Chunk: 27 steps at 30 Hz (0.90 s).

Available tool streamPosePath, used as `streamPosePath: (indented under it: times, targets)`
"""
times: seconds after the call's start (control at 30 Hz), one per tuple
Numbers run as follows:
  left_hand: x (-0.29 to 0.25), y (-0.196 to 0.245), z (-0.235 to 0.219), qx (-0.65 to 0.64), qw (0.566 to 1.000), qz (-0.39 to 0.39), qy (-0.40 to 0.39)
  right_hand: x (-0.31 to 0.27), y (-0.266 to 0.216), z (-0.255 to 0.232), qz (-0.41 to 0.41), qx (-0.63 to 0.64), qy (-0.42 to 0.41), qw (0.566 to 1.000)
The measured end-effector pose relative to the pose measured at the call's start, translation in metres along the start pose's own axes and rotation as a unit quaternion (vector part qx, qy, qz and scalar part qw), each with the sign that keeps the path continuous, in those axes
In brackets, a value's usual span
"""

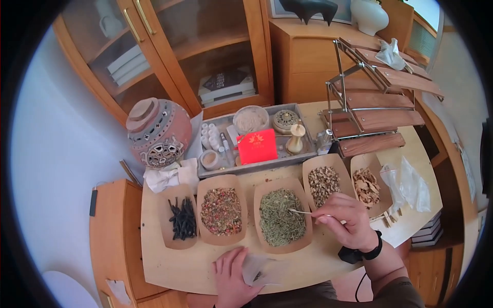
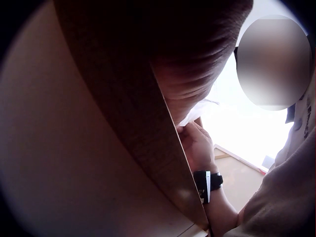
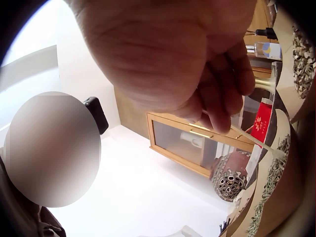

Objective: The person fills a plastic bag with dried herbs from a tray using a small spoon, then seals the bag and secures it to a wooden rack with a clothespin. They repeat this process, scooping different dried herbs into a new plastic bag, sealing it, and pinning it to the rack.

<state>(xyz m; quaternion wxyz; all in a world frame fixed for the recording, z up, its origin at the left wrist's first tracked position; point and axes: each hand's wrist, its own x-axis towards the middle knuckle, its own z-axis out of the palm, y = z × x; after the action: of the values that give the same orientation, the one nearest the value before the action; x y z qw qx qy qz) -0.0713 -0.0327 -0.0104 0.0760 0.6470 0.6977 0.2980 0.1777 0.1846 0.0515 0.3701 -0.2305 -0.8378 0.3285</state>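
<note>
at left on the table point(image 1: 174, 269), a paper tray point(image 1: 177, 245) is holding black twig-like pieces point(image 1: 183, 220); a second tray point(image 1: 220, 182) is holding mixed red and brown bits point(image 1: 221, 211). the left hand point(image 1: 233, 277), fingers slightly bent, is resting against a translucent bag point(image 1: 271, 269); whether it is gripping it, i cannot tell. behind, a grey tray point(image 1: 257, 168) is carrying a bowl point(image 1: 265, 124) of pale powder point(image 1: 250, 120). the middle tray point(image 1: 279, 250) is holding green herb point(image 1: 281, 223), a small spoon point(image 1: 301, 211) reaching over it. a fourth tray point(image 1: 322, 160) is holding chopped pale pieces point(image 1: 323, 184); the right hand point(image 1: 349, 223) is pinching the spoon between thumb and fingers. the last tray point(image 1: 365, 161) is holding tan chips point(image 1: 366, 187).
</note>
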Motion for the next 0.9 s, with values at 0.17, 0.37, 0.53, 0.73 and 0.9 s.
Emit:
streamPosePath:
  times: [0.17,0.37,0.53,0.73,0.9]
  targets:
    - [-0.0006,0.0011,-0.0019,-0.003,1.0,-0.011,-0.004,-0.0026,0.0005,-0.0016,0.038,-0.04,0.093,0.994]
    - [-0.0001,-0.001,0.0002,0.012,1.0,-0.006,-0.006,-0.0057,-0.0004,0.0008,0.136,0.03,0.098,0.985]
    - [0.0008,0.0008,-0.0007,0.017,1.0,-0.007,0.0,-0.0081,0.0025,0.0017,0.142,0.063,0.063,0.986]
    - [-0.0007,-0.0006,-0.001,0.019,1.0,-0.002,-0.004,-0.0076,0.0052,0.0013,0.103,0.043,0.045,0.993]
    - [-0.001,-0.0007,-0.0004,0.019,1.0,0.0,-0.002,-0.0042,0.0052,-0.0014,0.061,0.013,0.055,0.997]
